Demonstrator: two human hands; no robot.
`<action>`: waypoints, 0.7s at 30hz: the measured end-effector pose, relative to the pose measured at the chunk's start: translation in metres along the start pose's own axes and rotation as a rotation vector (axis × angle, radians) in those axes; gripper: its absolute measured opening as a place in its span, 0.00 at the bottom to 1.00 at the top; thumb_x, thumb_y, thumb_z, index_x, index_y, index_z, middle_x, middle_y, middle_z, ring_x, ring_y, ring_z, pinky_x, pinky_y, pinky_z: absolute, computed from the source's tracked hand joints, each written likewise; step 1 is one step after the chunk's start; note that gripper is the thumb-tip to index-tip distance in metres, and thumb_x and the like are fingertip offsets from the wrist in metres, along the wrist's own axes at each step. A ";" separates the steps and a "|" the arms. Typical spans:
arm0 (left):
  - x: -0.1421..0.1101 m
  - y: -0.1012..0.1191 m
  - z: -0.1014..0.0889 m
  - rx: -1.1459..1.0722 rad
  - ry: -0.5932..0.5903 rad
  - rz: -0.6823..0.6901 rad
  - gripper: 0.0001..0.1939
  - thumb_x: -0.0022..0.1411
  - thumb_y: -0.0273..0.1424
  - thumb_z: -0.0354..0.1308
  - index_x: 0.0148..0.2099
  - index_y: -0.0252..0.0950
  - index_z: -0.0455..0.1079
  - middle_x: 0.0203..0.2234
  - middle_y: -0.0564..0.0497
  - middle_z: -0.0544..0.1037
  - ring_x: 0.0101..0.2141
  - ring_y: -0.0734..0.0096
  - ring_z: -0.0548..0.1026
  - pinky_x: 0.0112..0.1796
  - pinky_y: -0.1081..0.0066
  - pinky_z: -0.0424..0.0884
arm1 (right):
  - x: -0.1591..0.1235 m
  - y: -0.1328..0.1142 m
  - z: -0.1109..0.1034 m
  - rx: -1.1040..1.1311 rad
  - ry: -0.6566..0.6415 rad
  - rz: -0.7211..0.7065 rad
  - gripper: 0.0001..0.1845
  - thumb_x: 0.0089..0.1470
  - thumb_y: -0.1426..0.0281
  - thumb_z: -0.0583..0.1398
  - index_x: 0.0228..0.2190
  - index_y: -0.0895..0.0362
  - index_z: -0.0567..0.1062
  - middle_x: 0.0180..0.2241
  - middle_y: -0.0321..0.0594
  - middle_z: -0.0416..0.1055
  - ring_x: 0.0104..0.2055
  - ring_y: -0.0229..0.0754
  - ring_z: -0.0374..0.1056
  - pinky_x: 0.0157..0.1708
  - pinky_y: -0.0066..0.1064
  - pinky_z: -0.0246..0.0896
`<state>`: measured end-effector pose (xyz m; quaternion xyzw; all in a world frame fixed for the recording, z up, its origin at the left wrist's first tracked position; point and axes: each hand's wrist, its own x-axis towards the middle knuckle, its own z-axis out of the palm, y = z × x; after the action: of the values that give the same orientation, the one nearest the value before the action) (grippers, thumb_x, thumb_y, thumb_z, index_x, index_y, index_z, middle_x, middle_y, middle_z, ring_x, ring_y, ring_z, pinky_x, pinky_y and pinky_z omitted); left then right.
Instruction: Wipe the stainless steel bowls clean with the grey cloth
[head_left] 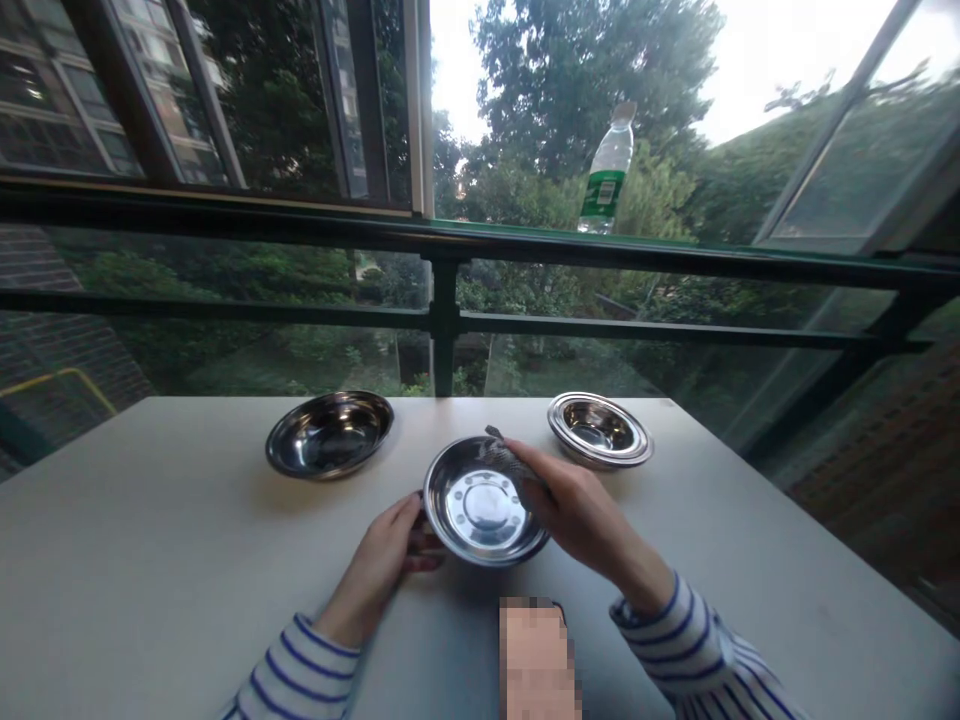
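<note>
A shiny metal bowl (pixel 487 515) is tilted toward me, held up by my left hand (pixel 390 548) at its left rim. The left thumb lies near the rim and the fingers reach underneath, partly hidden. My right hand (pixel 574 505) presses a crumpled dark grey cloth (pixel 504 458) against the inside of the bowl, near its upper right wall. Its fingers are closed on the cloth and partly hidden behind the hand.
A wide metal bowl (pixel 330 435) stands at the back left of the white table (pixel 187 560). Stacked metal bowls (pixel 600 430) sit at the back right. A pixelated phone-shaped object (pixel 536 660) lies at the front. A plastic bottle (pixel 606 180) stands on the railing (pixel 510 245).
</note>
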<state>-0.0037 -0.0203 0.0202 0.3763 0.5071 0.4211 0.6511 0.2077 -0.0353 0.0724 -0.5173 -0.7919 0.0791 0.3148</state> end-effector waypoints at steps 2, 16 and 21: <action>0.002 -0.003 0.003 -0.021 0.003 -0.008 0.19 0.56 0.38 0.54 0.48 0.35 0.66 0.31 0.45 0.77 0.24 0.70 0.75 0.24 0.71 0.69 | 0.001 -0.005 0.006 -0.073 -0.047 -0.004 0.24 0.53 0.77 0.50 0.52 0.56 0.63 0.49 0.44 0.68 0.46 0.45 0.68 0.44 0.35 0.63; -0.018 -0.005 0.016 -0.097 0.046 -0.078 0.16 0.55 0.29 0.54 0.48 0.35 0.63 0.33 0.48 0.76 0.24 0.69 0.75 0.21 0.73 0.69 | 0.003 -0.025 0.001 -0.350 -0.259 0.015 0.26 0.51 0.77 0.52 0.52 0.57 0.63 0.45 0.46 0.71 0.41 0.46 0.70 0.37 0.34 0.63; -0.020 -0.008 0.018 -0.114 -0.006 -0.102 0.21 0.56 0.32 0.54 0.53 0.38 0.61 0.40 0.47 0.75 0.24 0.71 0.74 0.22 0.71 0.71 | -0.006 -0.041 -0.009 -0.525 -0.322 -0.023 0.23 0.51 0.77 0.53 0.50 0.58 0.65 0.44 0.49 0.71 0.43 0.49 0.67 0.38 0.37 0.61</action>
<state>0.0130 -0.0431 0.0235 0.3136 0.4991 0.4142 0.6935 0.1828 -0.0609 0.0952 -0.5526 -0.8308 -0.0508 0.0417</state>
